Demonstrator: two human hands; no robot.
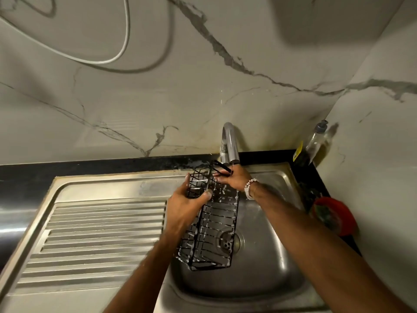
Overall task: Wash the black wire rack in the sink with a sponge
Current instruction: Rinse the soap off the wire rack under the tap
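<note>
Black wire rack (211,222) held above the sink (277,267) basin, long axis running from the tap toward the viewer, near end over the drain (226,242). Left hand (184,207) grips the rack's left side wall near its far end, thumb hooked over a wire. Right hand (233,178) closes on the rack's far top edge, directly below the tap (230,143) spout. Count: one rack, two hands, one tap, one drain, one pump bottle (317,141), one red container (332,214); no sponge seen. Rack: thin black wire in a rectangular grid, box-shaped, streaked with white suds. Sink: brushed stainless steel, rounded basin, ribbed drainboard (99,240) to its left. Worktop (27,177) dark, glossy. Wall (248,53) pale marble-look with grey veins. Beaded bracelet (250,188) on the right wrist, white round beads.
</note>
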